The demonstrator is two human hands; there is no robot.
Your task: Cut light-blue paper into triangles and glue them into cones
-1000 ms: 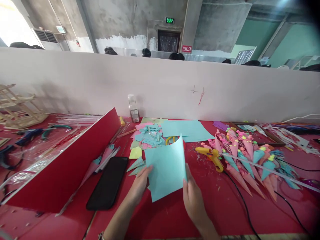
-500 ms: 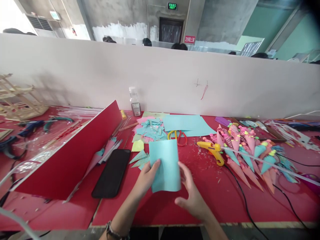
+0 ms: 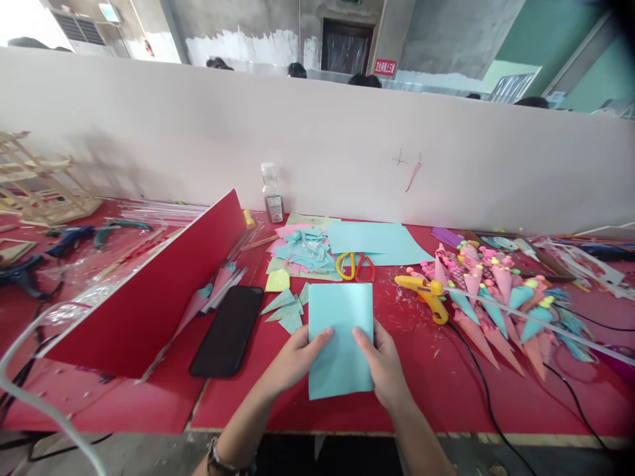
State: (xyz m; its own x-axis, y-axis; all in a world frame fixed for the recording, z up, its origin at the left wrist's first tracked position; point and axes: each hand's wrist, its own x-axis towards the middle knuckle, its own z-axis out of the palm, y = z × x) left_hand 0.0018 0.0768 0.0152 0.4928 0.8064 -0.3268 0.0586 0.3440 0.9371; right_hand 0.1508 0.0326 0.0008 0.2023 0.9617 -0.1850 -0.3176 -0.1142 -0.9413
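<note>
A light blue sheet of paper [image 3: 341,370], rectangular, is held up above the red table by both hands. My left hand [image 3: 300,357] grips its left edge, thumb on the front face and fingers behind. On the right edge my right hand [image 3: 387,360] pinches it the same way, with the fingers partly hidden. Just beyond the paper lie scissors [image 3: 353,266] with yellow and red handles. Blue-green paper triangles [image 3: 285,307] lie to the left of the paper, beside a small yellow paper piece [image 3: 278,280].
A black phone [image 3: 227,330] lies left, beside an upright red board [image 3: 159,297]. Right is a yellow glue gun [image 3: 421,291] with a cord, near several pink and blue paper cones [image 3: 496,297]. Paper scraps [image 3: 305,248], larger blue sheets [image 3: 381,241] and a bottle [image 3: 272,195] stand or lie behind.
My right hand, open and apart before, has closed on the paper's right edge. The paper is now held lower and more squarely by both hands. The camera view has tilted down slightly.
</note>
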